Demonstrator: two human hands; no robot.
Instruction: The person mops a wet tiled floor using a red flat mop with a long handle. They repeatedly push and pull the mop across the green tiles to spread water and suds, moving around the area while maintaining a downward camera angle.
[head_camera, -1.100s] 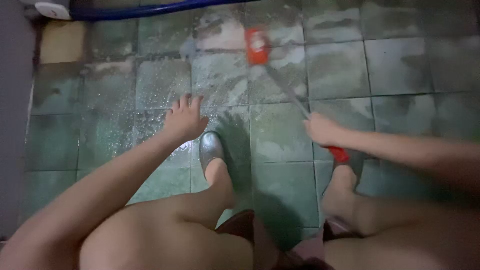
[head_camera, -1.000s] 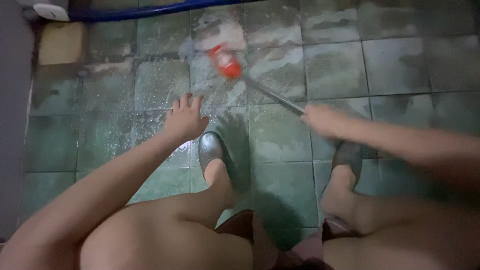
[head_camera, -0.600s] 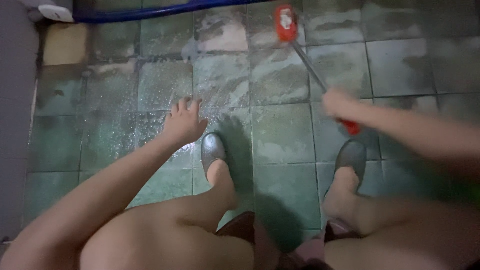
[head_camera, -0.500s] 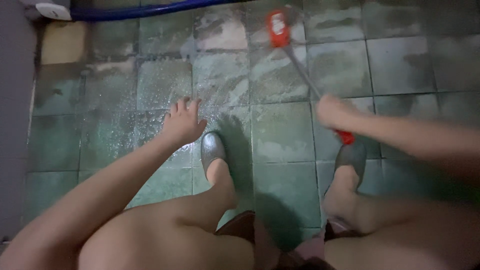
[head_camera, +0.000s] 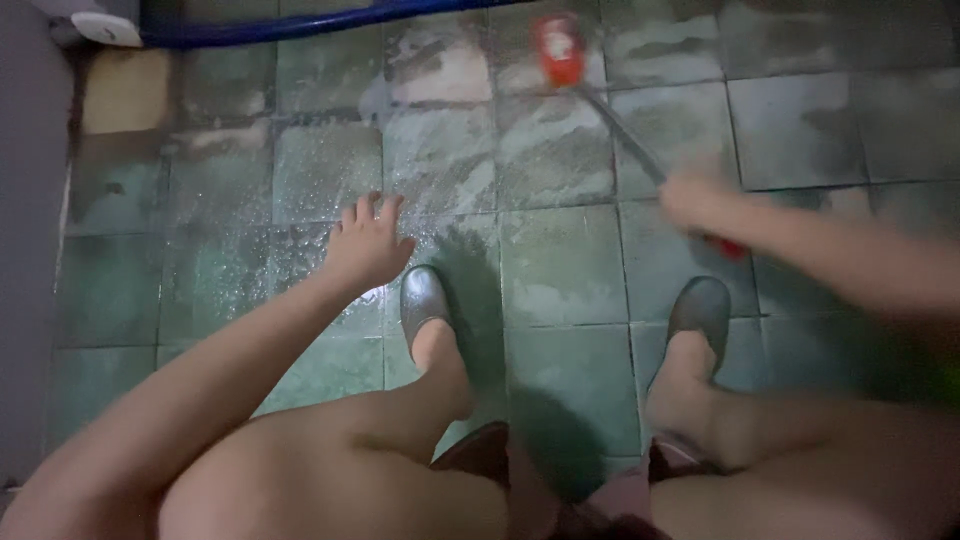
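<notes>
My right hand (head_camera: 697, 200) is closed around the long-handled scrubbing brush with a red plastic head and thin grey metal shaft (head_camera: 610, 110). The shaft runs up and away from my grip to the red head (head_camera: 560, 48), which sits on the wet green floor tiles (head_camera: 560, 270) well ahead of my fist; a red handle end (head_camera: 730, 247) pokes out just behind it. The brush and my hand are blurred, so I cannot make out bristles or any finer detail.

My left hand (head_camera: 368, 240) holds nothing; its fingers are spread apart over the soapy tiles, just ahead of my left grey slip-on shoe (head_camera: 423, 300). My right grey shoe (head_camera: 700, 305) stands just below my gripping hand.

Beyond the brush head, a blue hose (head_camera: 300, 20) lies along the far edge of the floor, and a small white rounded object (head_camera: 105, 28) rests at its left end. A grey wall (head_camera: 28, 250) closes the far left side. To the right of my grip the tiles run on open and darker. A paler yellowish tile (head_camera: 125, 88) lies under the white object.
</notes>
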